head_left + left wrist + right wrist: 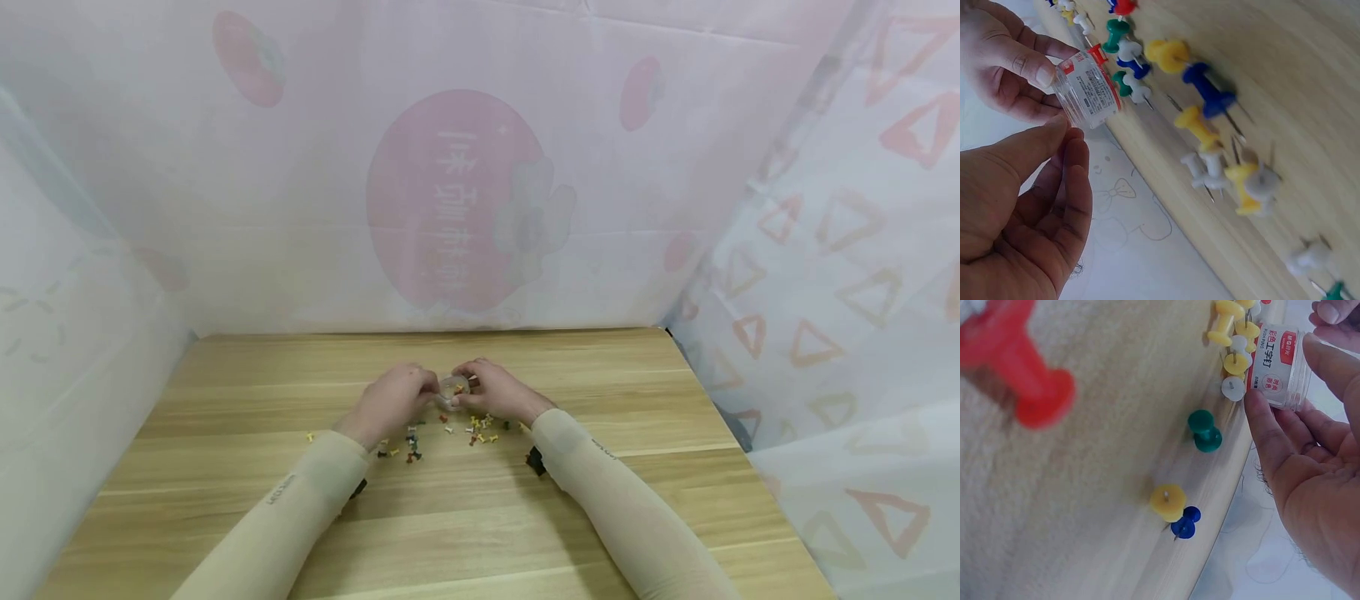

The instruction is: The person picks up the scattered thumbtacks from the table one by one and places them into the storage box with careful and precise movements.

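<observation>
A small clear plastic jar [447, 403] with a white and red push pin label stands among the pins, its bare rim facing up. My right hand [501, 395] grips it, with thumb and fingers round its side, as the right wrist view shows. My left hand [395, 400] is at the jar's rim; its thumb and forefinger [1075, 147] come together there. I cannot tell whether a pin is between those fingertips. A yellow push pin [459, 389] shows at the jar. Close by lie loose push pins, such as a green one [1204, 430] and a blue one [1209, 90].
Several more pins in yellow, white, red, green and blue lie scattered on the wooden table [450, 517] in front of both hands. One yellow pin [311, 437] lies apart at the left. Printed cloth [300, 208] hangs behind the table's far edge and on both sides.
</observation>
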The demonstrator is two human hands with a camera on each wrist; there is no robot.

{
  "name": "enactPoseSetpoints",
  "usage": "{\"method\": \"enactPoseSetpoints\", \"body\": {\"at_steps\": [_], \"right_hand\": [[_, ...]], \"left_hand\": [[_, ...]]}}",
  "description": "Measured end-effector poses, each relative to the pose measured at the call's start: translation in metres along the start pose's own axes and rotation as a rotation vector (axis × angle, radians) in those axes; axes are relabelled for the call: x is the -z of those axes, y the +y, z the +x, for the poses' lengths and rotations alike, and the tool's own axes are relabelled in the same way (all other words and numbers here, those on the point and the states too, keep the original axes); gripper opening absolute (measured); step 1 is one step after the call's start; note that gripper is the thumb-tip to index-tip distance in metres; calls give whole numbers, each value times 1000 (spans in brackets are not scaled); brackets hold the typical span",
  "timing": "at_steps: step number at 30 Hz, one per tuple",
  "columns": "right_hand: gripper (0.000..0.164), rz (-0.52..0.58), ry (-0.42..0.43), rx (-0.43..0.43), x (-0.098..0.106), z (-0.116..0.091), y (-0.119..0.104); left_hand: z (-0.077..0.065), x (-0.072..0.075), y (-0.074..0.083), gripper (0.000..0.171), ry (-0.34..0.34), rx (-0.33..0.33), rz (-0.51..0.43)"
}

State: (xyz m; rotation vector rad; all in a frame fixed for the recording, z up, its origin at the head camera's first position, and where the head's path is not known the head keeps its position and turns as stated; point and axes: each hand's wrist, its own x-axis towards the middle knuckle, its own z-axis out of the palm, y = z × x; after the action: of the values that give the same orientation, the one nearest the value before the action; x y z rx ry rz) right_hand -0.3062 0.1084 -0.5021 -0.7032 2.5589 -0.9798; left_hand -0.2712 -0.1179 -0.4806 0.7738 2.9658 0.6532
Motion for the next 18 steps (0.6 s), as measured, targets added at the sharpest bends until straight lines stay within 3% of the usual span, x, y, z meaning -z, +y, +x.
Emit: {"method": "enactPoseSetpoints", "body": {"at_steps": [18], "right_hand": [[57, -14, 9, -2, 0, -1, 1]], "left_hand": [[-9, -2, -4, 9, -130, -79, 109]]}}
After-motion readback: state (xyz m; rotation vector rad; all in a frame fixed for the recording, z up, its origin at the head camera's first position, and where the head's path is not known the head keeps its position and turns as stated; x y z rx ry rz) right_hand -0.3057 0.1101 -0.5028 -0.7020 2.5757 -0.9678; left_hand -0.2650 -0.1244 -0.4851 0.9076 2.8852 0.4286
